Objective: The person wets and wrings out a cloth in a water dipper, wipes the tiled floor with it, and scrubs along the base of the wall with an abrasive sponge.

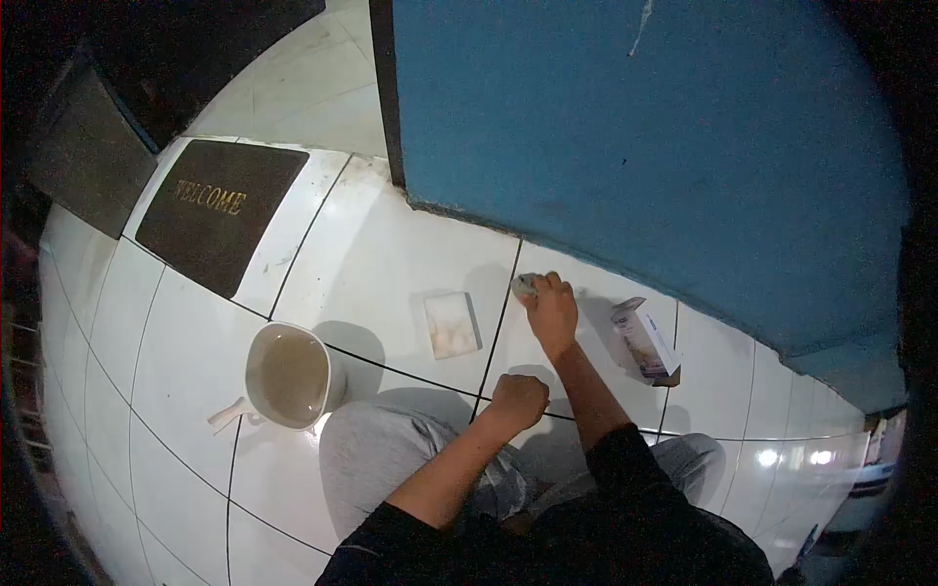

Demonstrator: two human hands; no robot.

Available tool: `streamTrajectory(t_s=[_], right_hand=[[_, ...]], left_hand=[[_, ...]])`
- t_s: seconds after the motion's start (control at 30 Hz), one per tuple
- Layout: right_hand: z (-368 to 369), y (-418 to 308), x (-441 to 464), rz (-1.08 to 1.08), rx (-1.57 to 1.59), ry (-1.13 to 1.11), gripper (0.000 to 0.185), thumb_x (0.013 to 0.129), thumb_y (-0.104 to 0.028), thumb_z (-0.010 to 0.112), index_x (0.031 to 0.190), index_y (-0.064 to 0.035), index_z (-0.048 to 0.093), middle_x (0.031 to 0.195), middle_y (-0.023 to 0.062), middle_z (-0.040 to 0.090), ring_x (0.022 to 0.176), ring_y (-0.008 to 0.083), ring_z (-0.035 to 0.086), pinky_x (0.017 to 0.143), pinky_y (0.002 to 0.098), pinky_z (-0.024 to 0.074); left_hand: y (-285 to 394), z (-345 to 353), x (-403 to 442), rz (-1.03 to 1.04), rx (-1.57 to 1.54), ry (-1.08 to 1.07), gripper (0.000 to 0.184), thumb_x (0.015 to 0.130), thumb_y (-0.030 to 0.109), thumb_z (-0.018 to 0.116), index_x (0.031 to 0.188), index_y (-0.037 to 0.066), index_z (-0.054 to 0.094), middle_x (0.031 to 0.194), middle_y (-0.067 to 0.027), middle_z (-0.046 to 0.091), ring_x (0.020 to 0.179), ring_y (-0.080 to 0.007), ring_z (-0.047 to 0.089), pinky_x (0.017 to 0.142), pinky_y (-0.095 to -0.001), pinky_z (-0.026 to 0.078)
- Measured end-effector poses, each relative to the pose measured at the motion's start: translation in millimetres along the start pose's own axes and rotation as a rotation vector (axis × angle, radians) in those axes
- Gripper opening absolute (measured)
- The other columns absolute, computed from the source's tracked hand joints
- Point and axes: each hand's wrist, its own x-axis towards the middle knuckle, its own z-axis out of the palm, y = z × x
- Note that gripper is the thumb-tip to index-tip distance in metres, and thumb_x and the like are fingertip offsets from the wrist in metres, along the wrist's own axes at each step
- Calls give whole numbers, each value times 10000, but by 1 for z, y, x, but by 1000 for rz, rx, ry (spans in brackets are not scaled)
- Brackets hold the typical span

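Grey object (525, 285): near frame centre, gripped in the right hand (553, 314).
Left hand (520, 400): curled closed, lower centre; contents hidden.
Hold: fingertip grip; moving it would need steady pressure.

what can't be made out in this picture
- head view: most of the small object, covered by the fingers of the right hand
- head view: inside of the left hand, hidden by its curled fingers
- head view: print on the opened box, too small and blurred
- head view: bottom of the container, hidden by cloudy liquid
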Motion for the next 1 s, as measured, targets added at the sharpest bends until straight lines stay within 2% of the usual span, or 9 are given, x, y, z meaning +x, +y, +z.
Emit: streamTrajectory(t_s=[0.13, 0.27, 0.53, 0.63, 0.67, 0.73, 0.77, 0.93, 1.0], right_hand=[[2, 2, 19, 30, -30, -9, 351, 704, -242, 651, 991, -60, 561, 962, 105, 513, 871, 325, 517, 739, 396, 470], [15, 5, 65, 61, -56, 217, 295, 665, -175, 689, 904, -38, 583, 905, 127, 554, 821, 325, 540, 718, 393, 459], [27, 28, -10, 71, 102, 135, 271, 718, -178, 638, 921, -26, 544, 957, 127, 524, 912, 318, 514, 808, 396, 413], [16, 29, -23, 105, -13, -24, 264, 748, -189, 611, 938, -24, 532, 957, 117, 517, 932, 317, 505, 821, 390, 386], [43, 47, -11, 84, 438, 146, 309, 742, -226, 608, 985, -50, 534, 977, 120, 509, 934, 296, 501, 844, 379, 382], [37, 52, 21, 43, 376, 210, 352, 727, -251, 611, 1027, -80, 540, 1000, 116, 504, 926, 278, 500, 857, 373, 383], [14, 43, 40, 25, -131, 90, 349, 719, -240, 617, 1023, -85, 544, 1003, 109, 507, 916, 280, 503, 846, 378, 388], [4, 40, 44, 158, -98, 21, 384, 719, -252, 643, 1038, -54, 565, 998, 122, 542, 925, 293, 527, 812, 352, 433], [-6, 32, 5, 129, -20, -58, 366, 728, -270, 599, 1013, -45, 557, 1009, 117, 525, 951, 297, 518, 812, 398, 422]], left_hand=[[5, 5, 1, -13, 6, -71, 308, 826, 331, 486, 808, 47, 603, 788, -136, 624, 767, -292, 613, 632, -433, 483], [-1, 0, 1, -58, 34, -46, 324, 833, 337, 476, 803, 42, 607, 804, -140, 627, 771, -290, 614, 632, -440, 484], [-1, 4, 0, 1, -24, 26, 298, 823, 319, 504, 824, 41, 610, 782, -142, 618, 760, -301, 609, 636, -440, 477], [0, 7, 4, -19, 3, -37, 287, 819, 314, 516, 826, 40, 602, 767, -144, 613, 752, -308, 606, 629, -439, 474], [2, 5, 3, -30, -6, -52, 289, 819, 318, 514, 825, 42, 600, 769, -144, 614, 753, -306, 606, 628, -438, 475], [3, 2, 2, -40, -6, -64, 291, 819, 322, 513, 825, 43, 597, 771, -143, 615, 753, -305, 607, 626, -436, 476], [2, 3, 2, -42, -7, -47, 292, 820, 323, 512, 825, 43, 598, 772, -143, 615, 752, -302, 607, 622, -437, 475], [2, -5, 1, -70, 11, -11, 282, 812, 312, 524, 806, 41, 600, 773, -145, 615, 751, -298, 606, 611, -438, 473], [1, -4, -1, -13, -18, 7, 262, 801, 292, 538, 791, 39, 601, 771, -146, 614, 746, -303, 605, 607, -437, 472]])
